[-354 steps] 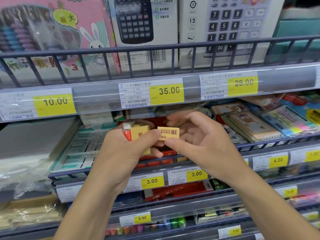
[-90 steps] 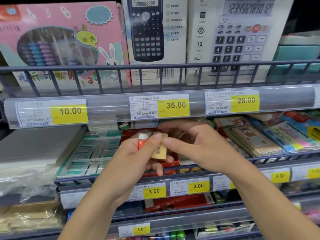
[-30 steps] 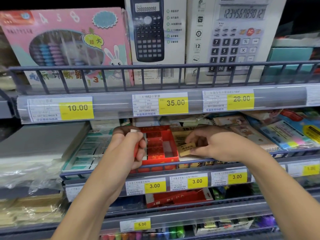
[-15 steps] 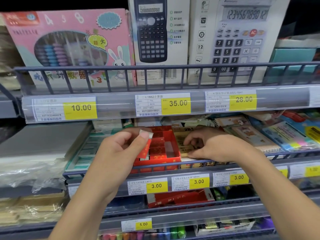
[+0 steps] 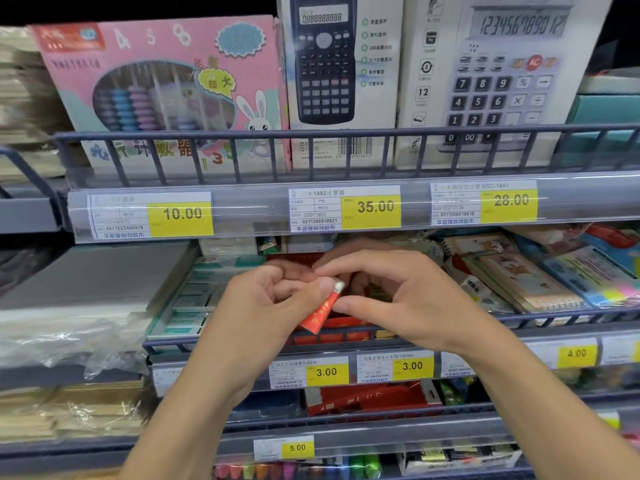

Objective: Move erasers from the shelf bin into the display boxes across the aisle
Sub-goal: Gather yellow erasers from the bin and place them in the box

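Eraser (image 5: 320, 311), red-sleeved with a white tip, hangs tilted between the two hands in front of the middle shelf. Half a second ago only the left hand (image 5: 258, 313) held it, up beside the red display box (image 5: 341, 323), while the right hand (image 5: 403, 299) lay flat over the tan erasers to the right of that box; now the right hand has come across to meet the left, and the box is mostly covered by both. The left grip is pressed together on the eraser's white upper end, thumb against curled fingers. The right grip is half spread: its thumb touches the eraser's red side, its forefinger arches over the top to touch the left fingers, and whether it truly pinches the eraser I cannot tell. The eraser's lower red end points down and left, below the left thumb and just above the shelf rail (image 5: 346, 341). Left of the left grip lie green-and-white packs (image 5: 188, 306); right of the right grip lie notebooks (image 5: 512, 282). Above both grips runs the price strip (image 5: 370, 207) marked 35.00.
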Demonstrator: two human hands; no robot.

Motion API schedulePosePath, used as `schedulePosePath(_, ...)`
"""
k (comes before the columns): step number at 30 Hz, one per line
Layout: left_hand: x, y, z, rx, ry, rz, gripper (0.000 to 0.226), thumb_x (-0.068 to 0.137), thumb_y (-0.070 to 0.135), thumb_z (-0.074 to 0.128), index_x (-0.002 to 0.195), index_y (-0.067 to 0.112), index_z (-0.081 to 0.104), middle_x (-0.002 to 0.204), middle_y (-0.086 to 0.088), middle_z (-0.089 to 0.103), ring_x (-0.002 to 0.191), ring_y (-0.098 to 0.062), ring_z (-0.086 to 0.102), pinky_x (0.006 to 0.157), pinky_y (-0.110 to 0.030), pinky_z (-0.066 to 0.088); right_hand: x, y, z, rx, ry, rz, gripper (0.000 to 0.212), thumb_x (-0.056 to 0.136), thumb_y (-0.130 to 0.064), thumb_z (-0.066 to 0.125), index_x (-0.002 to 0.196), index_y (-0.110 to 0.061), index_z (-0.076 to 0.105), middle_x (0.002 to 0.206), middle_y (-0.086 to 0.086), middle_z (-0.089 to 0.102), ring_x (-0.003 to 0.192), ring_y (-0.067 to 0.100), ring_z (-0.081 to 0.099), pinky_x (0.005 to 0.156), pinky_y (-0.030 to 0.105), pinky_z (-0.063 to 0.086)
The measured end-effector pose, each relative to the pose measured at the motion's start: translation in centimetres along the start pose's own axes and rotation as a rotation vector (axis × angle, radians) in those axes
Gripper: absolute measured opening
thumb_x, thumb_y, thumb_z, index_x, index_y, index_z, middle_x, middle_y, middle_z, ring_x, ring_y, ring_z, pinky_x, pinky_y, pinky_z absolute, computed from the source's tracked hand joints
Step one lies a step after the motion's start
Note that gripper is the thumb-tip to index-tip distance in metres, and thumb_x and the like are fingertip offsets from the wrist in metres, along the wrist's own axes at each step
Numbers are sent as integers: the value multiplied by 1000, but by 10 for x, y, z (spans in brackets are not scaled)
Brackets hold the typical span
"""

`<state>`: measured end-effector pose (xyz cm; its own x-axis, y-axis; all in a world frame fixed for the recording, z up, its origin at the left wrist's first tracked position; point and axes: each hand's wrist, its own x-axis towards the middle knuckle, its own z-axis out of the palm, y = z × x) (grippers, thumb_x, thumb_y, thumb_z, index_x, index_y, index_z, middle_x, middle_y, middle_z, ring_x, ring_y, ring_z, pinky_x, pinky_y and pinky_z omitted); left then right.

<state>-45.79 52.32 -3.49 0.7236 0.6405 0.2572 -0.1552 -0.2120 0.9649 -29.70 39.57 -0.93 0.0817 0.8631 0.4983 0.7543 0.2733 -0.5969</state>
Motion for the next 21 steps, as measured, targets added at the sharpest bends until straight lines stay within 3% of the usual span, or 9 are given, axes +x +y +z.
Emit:
schedulePosePath(3, -1, 1, -1, 19, 2, -21, 52, 72, 51, 79, 108, 15, 70, 91, -4, 81, 90, -25, 77, 86, -42, 58, 1, 0, 2, 39, 2, 3, 28, 87, -19, 77, 114, -25, 72, 103, -7, 71, 89, 18, 65, 76, 37, 53)
schedulePosePath(5, -2, 0, -6, 86, 57, 11, 41, 75, 58, 72, 102, 27, 72, 91, 5, 81, 84, -11, 76, 77, -31, 54, 3, 2, 2, 73, 43, 46, 25, 85, -23, 79, 109, -29, 74, 96, -4, 72, 83, 18, 65, 75, 35, 54)
schedulePosePath(8, -7, -6, -23, 480, 173, 175, 36, 87, 73, 58, 92, 39, 70, 94, 24, 73, 88, 1, 68, 72, -13, 46, 8, 9, -2, 69, 123, 158, 21, 82, -33, 80, 102, -38, 74, 90, -2, 75, 83, 20, 69, 76, 31, 55)
schedulePosePath(10, -11, -12, -32, 768, 155, 307, 30, 92, 69, 53, 95, 42, 66, 94, 28, 68, 95, 2, 61, 77, -9, 41, 15, 16, 0, -2, 148, 223, 18, 80, -37, 81, 95, -42, 72, 82, -8, 72, 71, 8, 66, 65, 18, 50)
schedulePosePath(12, -15, -20, -35, 926, 63, 351, 34, 95, 68, 49, 105, 41, 66, 96, 29, 63, 99, 0, 54, 86, -12, 39, 23, 23, 6, -21, 179, 299, 18, 77, -37, 83, 89, -44, 72, 78, -13, 68, 60, -2, 57, 57, 8, 42)
schedulePosePath(15, -18, -34, -37, 1039, -16, 421, 45, 97, 62, 45, 116, 29, 70, 105, 20, 61, 98, -8, 50, 87, -32, 47, 37, 32, 18, -32, 186, 385, 20, 74, -37, 85, 86, -47, 72, 77, -13, 65, 65, 1, 59, 62, 14, 46)
schedulePosePath(18, -19, -45, -38, 1062, 22, 544, 40, 99, 49, 51, 115, 20, 74, 104, 10, 63, 96, -16, 54, 80, -42, 52, 51, 36, 28, -124, 133, 440, 15, 74, -38, 85, 76, -42, 70, 73, -17, 64, 67, 3, 61, 61, 17, 48)
schedulePosePath(21, -17, -52, -37, 1036, 69, 613, 37, 100, 45, 54, 113, 18, 75, 101, 7, 62, 93, -18, 55, 77, -42, 51, 64, 32, 36, -238, 34, 471, 17, 73, -41, 84, 75, -39, 66, 73, -20, 63, 70, 1, 62, 64, 19, 50)
